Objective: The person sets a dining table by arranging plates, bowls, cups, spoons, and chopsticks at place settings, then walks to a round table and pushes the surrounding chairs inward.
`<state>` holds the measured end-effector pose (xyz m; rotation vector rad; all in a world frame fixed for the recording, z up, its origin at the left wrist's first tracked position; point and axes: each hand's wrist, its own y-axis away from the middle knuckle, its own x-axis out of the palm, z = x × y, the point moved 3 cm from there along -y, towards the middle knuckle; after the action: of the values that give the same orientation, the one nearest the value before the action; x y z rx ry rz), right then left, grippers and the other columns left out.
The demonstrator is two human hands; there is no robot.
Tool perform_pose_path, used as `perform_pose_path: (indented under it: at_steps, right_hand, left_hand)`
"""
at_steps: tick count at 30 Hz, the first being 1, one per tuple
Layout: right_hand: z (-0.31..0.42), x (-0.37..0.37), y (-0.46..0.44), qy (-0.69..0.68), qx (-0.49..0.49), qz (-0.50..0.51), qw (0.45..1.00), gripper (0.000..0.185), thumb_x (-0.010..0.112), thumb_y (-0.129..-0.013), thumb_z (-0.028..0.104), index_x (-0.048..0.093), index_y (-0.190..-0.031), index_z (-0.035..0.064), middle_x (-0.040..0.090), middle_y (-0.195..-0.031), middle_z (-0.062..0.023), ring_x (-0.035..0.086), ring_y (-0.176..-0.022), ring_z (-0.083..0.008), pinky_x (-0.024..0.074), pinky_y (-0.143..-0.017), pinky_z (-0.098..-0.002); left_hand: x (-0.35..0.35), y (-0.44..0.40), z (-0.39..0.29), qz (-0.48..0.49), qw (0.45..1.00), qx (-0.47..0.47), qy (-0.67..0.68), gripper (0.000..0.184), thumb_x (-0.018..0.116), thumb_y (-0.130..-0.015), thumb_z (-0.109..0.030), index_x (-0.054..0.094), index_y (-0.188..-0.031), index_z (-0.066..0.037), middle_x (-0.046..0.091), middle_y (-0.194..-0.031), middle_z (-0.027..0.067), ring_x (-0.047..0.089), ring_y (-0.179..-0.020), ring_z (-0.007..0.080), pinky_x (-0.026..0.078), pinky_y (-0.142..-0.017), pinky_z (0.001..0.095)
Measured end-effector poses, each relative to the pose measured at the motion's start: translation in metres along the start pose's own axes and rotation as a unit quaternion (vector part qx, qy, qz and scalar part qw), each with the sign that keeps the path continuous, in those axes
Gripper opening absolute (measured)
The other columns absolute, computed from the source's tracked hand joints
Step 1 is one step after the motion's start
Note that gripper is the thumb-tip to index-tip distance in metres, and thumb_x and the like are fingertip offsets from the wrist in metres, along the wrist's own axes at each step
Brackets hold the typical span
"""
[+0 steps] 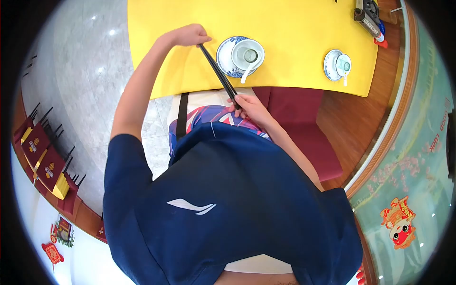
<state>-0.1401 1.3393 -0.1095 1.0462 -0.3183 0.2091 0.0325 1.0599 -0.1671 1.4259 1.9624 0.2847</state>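
Observation:
Black chopsticks [218,72] slant between my two hands at the near edge of the yellow table [294,28]. My left hand [191,35] is closed on their far end, above the tabletop. Close to my lap, my right hand [249,111] has its fingers wrapped round the other end. How many sticks there are I cannot tell. Just right of them sits a blue-and-white plate [224,55] bearing a white bowl [259,46]. Inside the bowl stands a small glass [250,56], and a white spoon [245,76] hangs over the rim.
Another plate [329,65] with a bowl, glass and spoon is farther right. A portable stove [368,12] and a gas can [368,23] lie at the far right corner. Maroon chairs [301,123] stand against the table's near side. More chairs [50,171] line the left.

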Motion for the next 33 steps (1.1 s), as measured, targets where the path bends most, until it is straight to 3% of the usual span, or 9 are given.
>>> perform_pose_path:
  at_steps: [5, 7, 8, 9, 18, 23, 26, 30, 33]
  right_hand:
    - [-0.033, 0.000, -0.058, 0.019, -0.022, 0.043, 0.999, 0.033, 0.040, -0.103, 0.027, 0.058, -0.108, 0.0003, 0.063, -0.080, -0.0039, 0.055, -0.058, -0.0080, 0.0418, -0.050, -0.0219]
    - [-0.042, 0.004, -0.075, 0.065, -0.049, -0.025, 0.996, 0.031, 0.037, -0.103, 0.026, 0.056, -0.103, 0.0009, 0.061, -0.078, -0.0043, 0.053, -0.054, -0.0093, 0.0414, -0.047, -0.0239]
    - [-0.046, 0.006, -0.083, 0.036, -0.050, -0.059, 0.996, 0.029, 0.038, -0.103, 0.025, 0.053, -0.099, 0.0018, 0.060, -0.075, -0.0055, 0.050, -0.050, -0.0101, 0.0404, -0.044, -0.0255]
    - [-0.054, 0.006, -0.091, 0.034, -0.050, -0.059, 0.996, 0.029, 0.038, -0.103, 0.025, 0.053, -0.099, 0.0018, 0.060, -0.075, -0.0055, 0.050, -0.050, -0.0101, 0.0404, -0.044, -0.0255]
    - [-0.057, -0.018, -0.116, -0.065, -0.077, -0.120, 0.988, 0.025, 0.041, -0.103, 0.026, 0.049, -0.100, 0.0033, 0.055, -0.075, -0.0068, 0.052, -0.053, -0.0118, 0.0415, -0.046, -0.0255]
    - [-0.063, -0.025, -0.116, -0.134, -0.066, -0.110, 0.983, 0.025, 0.045, -0.102, 0.026, 0.051, -0.105, 0.0023, 0.058, -0.080, -0.0085, 0.058, -0.061, -0.0148, 0.0468, -0.052, -0.0260]
    - [-0.059, -0.026, -0.112, -0.207, -0.056, -0.114, 0.970, 0.027, 0.049, -0.101, 0.027, 0.052, -0.109, 0.0009, 0.061, -0.088, -0.0115, 0.064, -0.072, -0.0194, 0.0520, -0.059, -0.0281]
    - [-0.046, -0.026, -0.100, -0.260, -0.034, -0.112, 0.959, 0.032, 0.050, -0.100, 0.028, 0.048, -0.115, -0.0005, 0.061, -0.102, -0.0155, 0.067, -0.093, -0.0256, 0.0564, -0.078, -0.0343]
    - [-0.046, -0.031, -0.094, -0.259, -0.021, -0.122, 0.958, 0.033, 0.053, -0.099, 0.026, 0.047, -0.117, -0.0005, 0.060, -0.107, -0.0165, 0.067, -0.096, -0.0268, 0.0566, -0.080, -0.0358]
  left_hand:
    - [0.005, -0.056, 0.013, 0.080, 0.991, -0.084, -0.065, 0.048, 0.052, -0.094, -0.035, 0.058, -0.065, 0.003, 0.055, -0.057, 0.0089, 0.049, -0.053, 0.0190, 0.043, -0.056, 0.0355]
    - [0.016, -0.080, 0.025, -0.031, 0.984, 0.018, -0.175, 0.045, 0.052, -0.092, -0.035, 0.063, -0.069, 0.003, 0.060, -0.062, 0.0130, 0.056, -0.060, 0.0239, 0.047, -0.062, 0.0387]
    - [0.012, -0.081, 0.014, -0.035, 0.990, -0.020, -0.132, 0.045, 0.053, -0.089, -0.036, 0.067, -0.080, 0.005, 0.066, -0.078, 0.0246, 0.064, -0.076, 0.0380, 0.050, -0.075, 0.0452]
    - [0.016, -0.086, 0.014, -0.033, 0.990, -0.020, -0.132, 0.045, 0.053, -0.089, -0.036, 0.067, -0.080, 0.005, 0.066, -0.078, 0.0246, 0.064, -0.076, 0.0380, 0.050, -0.075, 0.0452]
    - [0.023, -0.100, 0.021, -0.218, 0.965, -0.131, 0.067, 0.045, 0.057, -0.086, -0.047, 0.073, -0.073, -0.007, 0.067, -0.069, 0.0132, 0.066, -0.071, 0.0262, 0.052, -0.072, 0.0359]
    - [0.032, -0.099, 0.027, -0.311, 0.945, -0.076, 0.064, 0.049, 0.062, -0.084, -0.050, 0.071, -0.091, -0.003, 0.068, -0.072, 0.0101, 0.066, -0.067, 0.0225, 0.053, -0.068, 0.0343]
    - [0.033, -0.093, 0.027, -0.249, 0.946, -0.117, 0.170, 0.053, 0.067, -0.083, -0.047, 0.067, -0.104, 0.001, 0.068, -0.075, 0.0094, 0.065, -0.066, 0.0168, 0.054, -0.060, 0.0308]
    - [0.042, -0.072, 0.020, -0.257, 0.923, -0.128, 0.257, 0.053, 0.071, -0.082, -0.043, 0.065, -0.108, 0.003, 0.067, -0.077, 0.0083, 0.064, -0.065, 0.0114, 0.053, -0.055, 0.0259]
    - [0.051, -0.061, 0.020, -0.274, 0.904, -0.106, 0.311, 0.053, 0.074, -0.082, -0.039, 0.064, -0.109, 0.006, 0.068, -0.082, 0.0074, 0.064, -0.066, 0.0104, 0.054, -0.055, 0.0246]
